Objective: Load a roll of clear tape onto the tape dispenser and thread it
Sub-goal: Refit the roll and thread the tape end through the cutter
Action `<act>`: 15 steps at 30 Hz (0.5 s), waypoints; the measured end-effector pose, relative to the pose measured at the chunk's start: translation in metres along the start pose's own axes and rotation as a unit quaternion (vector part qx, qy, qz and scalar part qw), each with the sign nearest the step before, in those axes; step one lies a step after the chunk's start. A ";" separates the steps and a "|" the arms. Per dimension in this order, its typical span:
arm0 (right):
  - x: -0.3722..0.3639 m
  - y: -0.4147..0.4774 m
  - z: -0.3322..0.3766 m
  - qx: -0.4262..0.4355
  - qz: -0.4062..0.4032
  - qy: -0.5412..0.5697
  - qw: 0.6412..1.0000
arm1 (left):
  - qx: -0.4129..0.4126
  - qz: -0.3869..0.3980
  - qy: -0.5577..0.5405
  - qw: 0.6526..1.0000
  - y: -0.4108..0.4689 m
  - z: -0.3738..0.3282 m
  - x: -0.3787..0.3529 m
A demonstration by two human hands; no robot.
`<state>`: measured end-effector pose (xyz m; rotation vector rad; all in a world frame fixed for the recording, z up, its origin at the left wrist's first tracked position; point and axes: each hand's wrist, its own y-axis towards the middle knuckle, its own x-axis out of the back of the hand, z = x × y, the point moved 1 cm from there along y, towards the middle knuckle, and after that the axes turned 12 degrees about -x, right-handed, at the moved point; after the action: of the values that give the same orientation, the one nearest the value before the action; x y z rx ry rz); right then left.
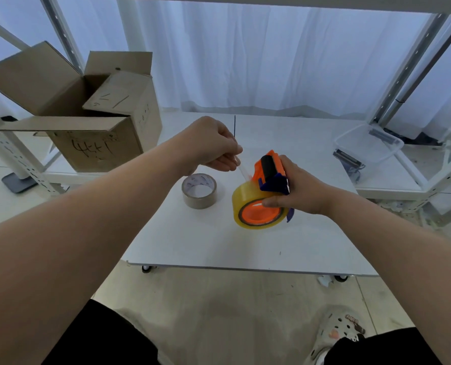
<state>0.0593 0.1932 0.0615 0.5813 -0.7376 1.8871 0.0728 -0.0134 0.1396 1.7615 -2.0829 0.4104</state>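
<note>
Above a white desk (pixel 219 241), with an open cardboard box (pixel 100 143) on the shelf to the left, a person holds an orange tape dispenser (pixel 270 167) in the air. The right hand (pixel 300 191) has its grip wrapped round the dispenser's blue frame. The clear tape roll (pixel 238 204) already sits on the orange hub, its open face turned toward the camera. A spare roll (pixel 199 192) lies flat on the desk just to the left. The left hand (pixel 213 146) is the nearer to the free tape end (pixel 242 172), and its grip pinches it. The strip runs from the top of the roll up and left to that pinch. The black roller (pixel 268 164) lies just right of the strip, so threading likely means carrying it rightward.
</note>
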 end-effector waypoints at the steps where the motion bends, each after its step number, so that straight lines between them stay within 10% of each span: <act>1: -0.001 0.002 0.000 -0.003 -0.010 -0.025 1.000 | 0.009 0.008 -0.002 1.000 -0.001 -0.001 -0.001; 5: -0.014 0.011 0.003 0.001 0.003 -0.119 0.993 | 0.024 0.069 0.067 0.995 -0.005 -0.003 -0.012; 15: -0.013 0.006 0.018 -0.001 0.032 0.041 0.999 | 0.074 0.028 -0.053 0.995 -0.004 0.014 -0.014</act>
<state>0.0597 0.1705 0.0641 0.4816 -0.7131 1.9563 0.0773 -0.0083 0.1211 1.8495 -2.2304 0.5103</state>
